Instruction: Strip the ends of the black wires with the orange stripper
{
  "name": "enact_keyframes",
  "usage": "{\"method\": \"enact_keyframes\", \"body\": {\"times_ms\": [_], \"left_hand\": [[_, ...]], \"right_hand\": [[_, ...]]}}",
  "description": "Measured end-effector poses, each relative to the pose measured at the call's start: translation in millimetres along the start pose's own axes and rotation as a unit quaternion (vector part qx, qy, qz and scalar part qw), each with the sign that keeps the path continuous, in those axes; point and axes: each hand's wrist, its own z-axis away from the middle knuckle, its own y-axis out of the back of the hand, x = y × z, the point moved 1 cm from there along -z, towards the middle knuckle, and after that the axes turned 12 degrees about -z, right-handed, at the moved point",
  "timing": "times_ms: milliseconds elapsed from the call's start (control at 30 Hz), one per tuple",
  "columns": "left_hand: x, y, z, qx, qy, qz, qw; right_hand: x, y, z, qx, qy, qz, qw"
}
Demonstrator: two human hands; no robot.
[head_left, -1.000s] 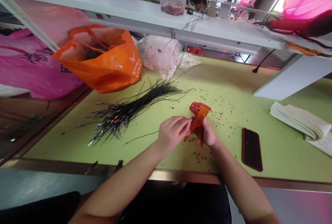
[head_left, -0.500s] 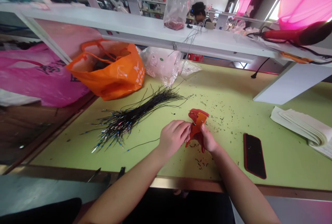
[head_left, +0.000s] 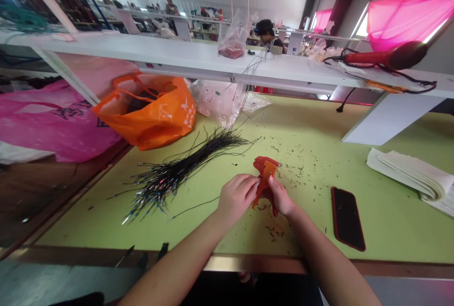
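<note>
On the green table [head_left: 354, 121], my two hands meet at an orange tool [head_left: 264, 178].

My right hand [head_left: 280, 197] wraps tight around the tool's handles near the table's front edge. My left hand [head_left: 237, 197] pinches something thin at the tool's mouth; I think it is a wire, but it is too small to tell. I think it helps to keep the tool steady and squeeze slowly. The black wire pile [head_left: 184, 169] lies to the left. The orange bag [head_left: 149, 112] sits open with dark stuff inside. A clear bag [head_left: 232, 36] on the shelf holds red bits.
</note>
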Motion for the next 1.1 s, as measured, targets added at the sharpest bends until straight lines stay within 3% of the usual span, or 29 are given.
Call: {"method": "enact_keyframes", "body": {"times_ms": [267, 600, 1100], "left_hand": [[1.6, 2.5, 0.0, -0.002, 0.012, 0.015, 1.0], [8.0, 5.4, -0.8, 0.02, 0.011, 0.032, 0.999], [7.3, 7.9, 0.6, 0.024, 0.007, 0.037, 0.999]], "right_hand": [[0.7, -0.4, 0.8, 0.007, 0.01, 0.002, 1.0], [4.6, 4.5, -0.6, -0.029, 0.044, -0.004, 0.999], [0.8, 0.0, 0.7, -0.062, 0.039, -0.003, 0.997]]}}
